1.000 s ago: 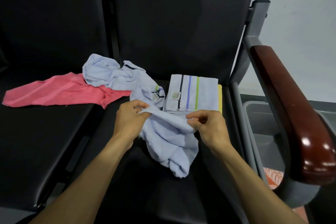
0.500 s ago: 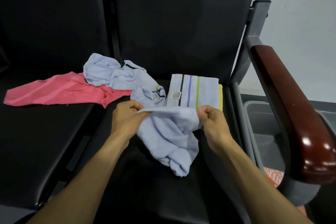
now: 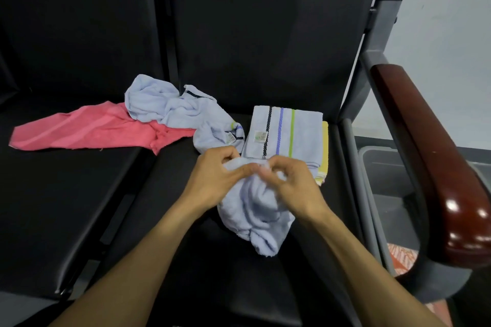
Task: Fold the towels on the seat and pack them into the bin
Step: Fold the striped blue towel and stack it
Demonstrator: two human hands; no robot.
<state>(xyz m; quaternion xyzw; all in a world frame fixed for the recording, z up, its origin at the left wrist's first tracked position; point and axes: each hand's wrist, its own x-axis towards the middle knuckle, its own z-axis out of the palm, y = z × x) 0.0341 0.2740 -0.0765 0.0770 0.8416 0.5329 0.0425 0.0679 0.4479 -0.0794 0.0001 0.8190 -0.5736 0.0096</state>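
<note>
While our left hand (image 3: 218,176) and right hand (image 3: 289,186) pinch its top edge together, the pale blue towel (image 3: 255,216) hangs onto the seat (image 3: 186,260). Beyond lies the folded striped towel (image 3: 285,133). Armrest (image 3: 435,167) partly hides the bin (image 3: 382,167).

A glossy red-brown wooden armrest (image 3: 435,167) runs along the right, with a pale wall (image 3: 446,21) far behind it.

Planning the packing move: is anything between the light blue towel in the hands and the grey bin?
Yes. The chair's grey metal side frame and brown wooden armrest stand between the light blue towel and the grey bin, so it must be lifted over.
</note>
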